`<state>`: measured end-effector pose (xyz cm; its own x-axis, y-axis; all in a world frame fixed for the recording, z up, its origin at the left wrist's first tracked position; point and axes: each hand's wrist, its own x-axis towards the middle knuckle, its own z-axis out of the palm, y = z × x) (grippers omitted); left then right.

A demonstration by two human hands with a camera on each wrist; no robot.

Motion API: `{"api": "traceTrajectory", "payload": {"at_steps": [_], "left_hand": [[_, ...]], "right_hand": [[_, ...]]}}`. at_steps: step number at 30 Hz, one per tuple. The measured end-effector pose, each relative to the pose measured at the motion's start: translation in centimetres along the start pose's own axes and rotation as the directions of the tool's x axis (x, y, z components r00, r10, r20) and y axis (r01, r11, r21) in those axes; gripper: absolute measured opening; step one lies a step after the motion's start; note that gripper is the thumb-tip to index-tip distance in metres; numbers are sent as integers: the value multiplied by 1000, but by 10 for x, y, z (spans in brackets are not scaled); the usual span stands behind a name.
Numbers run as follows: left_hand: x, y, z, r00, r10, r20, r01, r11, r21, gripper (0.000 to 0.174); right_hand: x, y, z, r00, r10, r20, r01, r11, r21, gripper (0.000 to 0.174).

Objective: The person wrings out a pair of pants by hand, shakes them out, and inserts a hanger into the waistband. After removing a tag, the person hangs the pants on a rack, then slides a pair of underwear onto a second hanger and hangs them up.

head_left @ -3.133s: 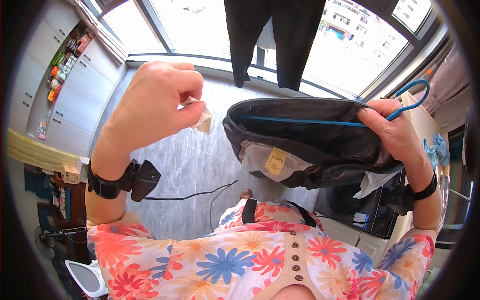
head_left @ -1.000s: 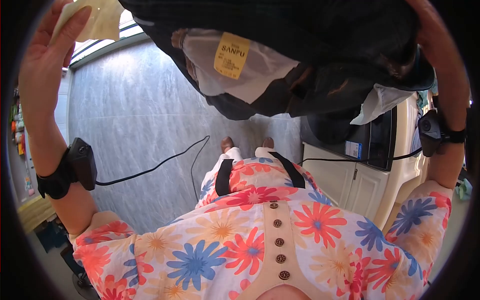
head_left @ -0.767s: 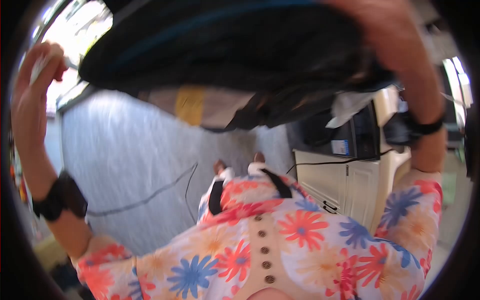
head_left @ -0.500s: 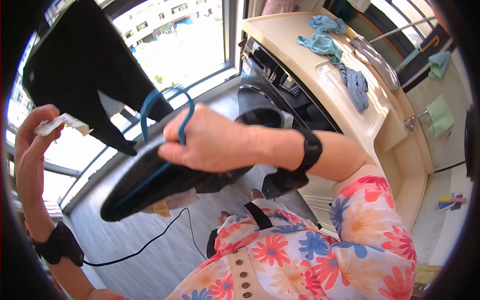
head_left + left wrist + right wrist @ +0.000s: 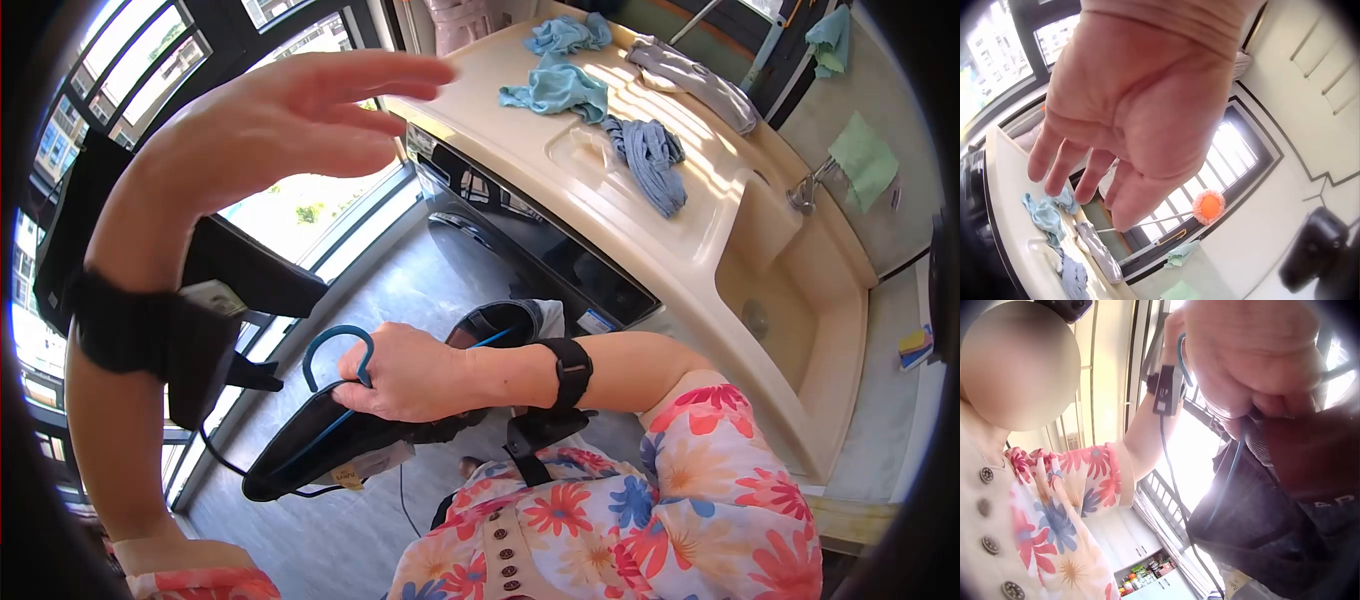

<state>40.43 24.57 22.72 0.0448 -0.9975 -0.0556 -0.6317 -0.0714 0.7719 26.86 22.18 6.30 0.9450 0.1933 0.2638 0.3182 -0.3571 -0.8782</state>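
Beige bench [image 5: 475, 80] runs along the right side, sink [image 5: 785, 325] at its near end, window [image 5: 310, 215] past the far end, grey floor [image 5: 240, 545] below. Right hand [image 5: 415, 370] has fingers curled round the blue hanger [image 5: 338, 335], just below the hook. Dark garment [image 5: 310, 440] is on that hanger, held over the floor in front of me, well apart from the bench; pale inner fabric and a yellow label [image 5: 347, 476] show on its lower side. Right wrist view: brown patch [image 5: 1316, 456] right by my fingers, partial lettering, can't read it all. Left hand [image 5: 290, 120] is up near the window, fingers extended and spread a bit, holding nothing. Black trousers [image 5: 245, 265] hang behind my left arm. On the bench: two teal cloths [image 5: 565, 90], a blue-grey cloth [image 5: 650, 165] near the sink, a long grey cloth [image 5: 695, 80] toward the back edge. Tap [image 5: 803, 195] at the sink, green cloth [image 5: 865, 160] hanging beside it. Black appliance [image 5: 540, 250] sits under the bench. Left wrist view: orange fluffy ball [image 5: 1209, 207] near the barred window.
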Motion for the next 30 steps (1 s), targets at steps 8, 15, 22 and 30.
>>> {"api": "traceTrajectory", "payload": {"at_steps": [8,15,22,30], "left_hand": [[-133,6,63,895,-401,-195,442,856,269,60],[-222,-23,126,627,-643,-439,689,721,-70,31],[-253,-41,148,467,-644,-606,394,765,-510,17],[-273,-23,123,300,-635,-712,554,723,-413,25]], "right_hand": [[13,4,-4,999,-27,44,26,1000,10,28],[45,-8,10,986,-79,147,81,997,-13,31],[68,-26,30,963,-62,264,56,998,28,28],[60,-20,54,996,-58,-73,80,934,348,20]]}}
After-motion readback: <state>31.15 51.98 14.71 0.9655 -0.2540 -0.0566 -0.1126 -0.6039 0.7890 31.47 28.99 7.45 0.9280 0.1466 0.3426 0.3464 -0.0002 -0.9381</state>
